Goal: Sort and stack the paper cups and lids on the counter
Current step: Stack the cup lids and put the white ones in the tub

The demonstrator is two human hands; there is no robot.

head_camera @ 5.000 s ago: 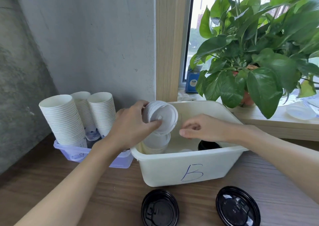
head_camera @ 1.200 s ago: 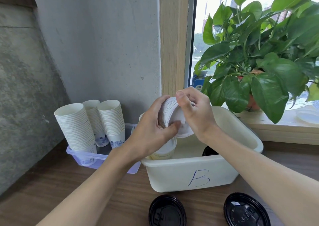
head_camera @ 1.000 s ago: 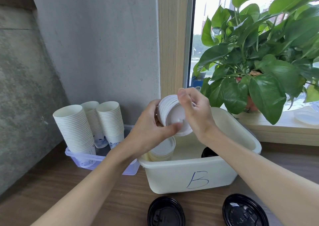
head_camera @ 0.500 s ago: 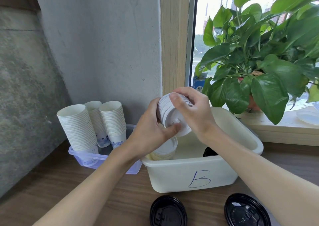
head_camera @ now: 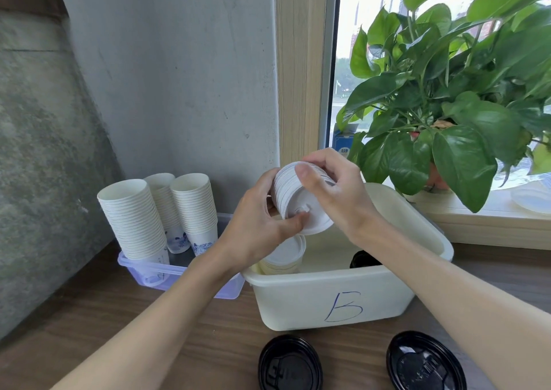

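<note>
Lid stack (head_camera: 290, 194) gripped by left hand (head_camera: 256, 236) and right hand (head_camera: 338, 194), over bin (head_camera: 298, 303), cup stacks (head_camera: 134, 216) beside

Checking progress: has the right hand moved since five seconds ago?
Yes. The right hand rose from beside the bin rim, leftward onto the white lid stack.

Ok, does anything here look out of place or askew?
Two black lids lie loose on the counter in front of bin B, apart from the white lids held by the left hand and right hand. The left cup stack tilts left. Nothing looks spilled or damaged.
</note>
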